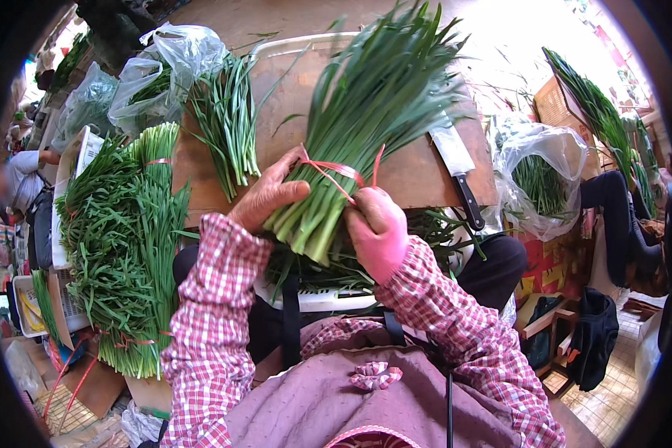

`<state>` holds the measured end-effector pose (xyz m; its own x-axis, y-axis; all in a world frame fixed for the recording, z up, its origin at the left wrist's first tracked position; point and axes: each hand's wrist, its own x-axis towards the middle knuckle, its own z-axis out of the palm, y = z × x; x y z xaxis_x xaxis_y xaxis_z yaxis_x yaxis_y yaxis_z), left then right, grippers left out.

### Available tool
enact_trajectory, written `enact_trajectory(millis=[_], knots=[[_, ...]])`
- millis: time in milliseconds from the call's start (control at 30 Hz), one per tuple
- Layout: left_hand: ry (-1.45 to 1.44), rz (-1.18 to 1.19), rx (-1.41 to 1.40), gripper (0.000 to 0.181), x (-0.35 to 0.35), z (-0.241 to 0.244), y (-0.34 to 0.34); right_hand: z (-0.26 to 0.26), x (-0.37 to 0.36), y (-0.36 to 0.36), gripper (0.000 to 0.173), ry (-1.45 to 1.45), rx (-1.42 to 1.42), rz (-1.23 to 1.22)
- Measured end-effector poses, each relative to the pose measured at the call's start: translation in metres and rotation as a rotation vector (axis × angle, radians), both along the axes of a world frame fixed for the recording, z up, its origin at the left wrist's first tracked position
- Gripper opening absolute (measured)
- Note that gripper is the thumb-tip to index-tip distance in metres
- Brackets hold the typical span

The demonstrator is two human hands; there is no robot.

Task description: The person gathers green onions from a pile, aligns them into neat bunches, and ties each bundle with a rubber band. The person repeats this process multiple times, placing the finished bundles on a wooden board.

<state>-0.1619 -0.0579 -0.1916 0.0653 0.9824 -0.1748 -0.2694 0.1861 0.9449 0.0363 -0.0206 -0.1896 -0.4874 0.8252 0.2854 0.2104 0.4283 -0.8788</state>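
Note:
My left hand (271, 193) grips the left side of a thick bundle of garlic chives (341, 123), with the thumb over the pale stalks and the fingers partly hidden behind. A pink plastic tie (336, 167) goes across the bundle above the stalk ends. Pinched in my right hand (376, 227) is part of this tie, and a loose end sticks up above the fingers. The bundle is held over the near edge of a wooden board (291, 101), its leaves fanning away from me. On the board, right of the leaves, lies a cleaver (453, 151) with a black handle.
Loose chives (232, 120) lie on the board's left side. Several tied bundles (123, 246) are piled at my left. Plastic bags (185, 56) stand behind, and another bag of greens (540, 179) sits at right. A white crate (336, 301) with leaves is below the board. Other people are nearby.

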Motion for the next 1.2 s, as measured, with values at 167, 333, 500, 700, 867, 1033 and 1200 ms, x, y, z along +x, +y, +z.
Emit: enact_trajectory(millis=[167,333,500,700,867,1033,1200], knots=[[0.656,-0.055,-0.150,0.103,-0.041,-0.013,0.021,-0.057,-0.011,0.036,0.019,-0.193,-0.037,0.206],[1.127,-0.121,0.002,0.100,-0.017,0.036,0.042,-0.055,-0.016,0.044,0.020,-0.019,-0.285,0.321],[1.486,-0.214,-0.193,0.116,0.036,0.015,0.037,-0.031,0.016,0.056,0.013,0.050,-0.324,0.277],[1.578,0.103,-0.095,0.113,0.055,-0.035,0.040,-0.020,-0.012,0.083,0.013,0.284,0.118,0.365],[1.700,0.283,-0.139,0.086,0.083,-0.035,0.032,0.002,-0.054,0.085,0.012,0.611,-0.744,0.469],[1.702,0.324,-0.114,0.068,0.071,-0.058,0.023,0.015,-0.062,0.061,0.011,0.501,-0.828,0.376],[1.575,0.366,-0.196,0.045,0.060,-0.067,0.035,0.016,-0.032,0.035,0.013,0.498,-0.386,0.394]])
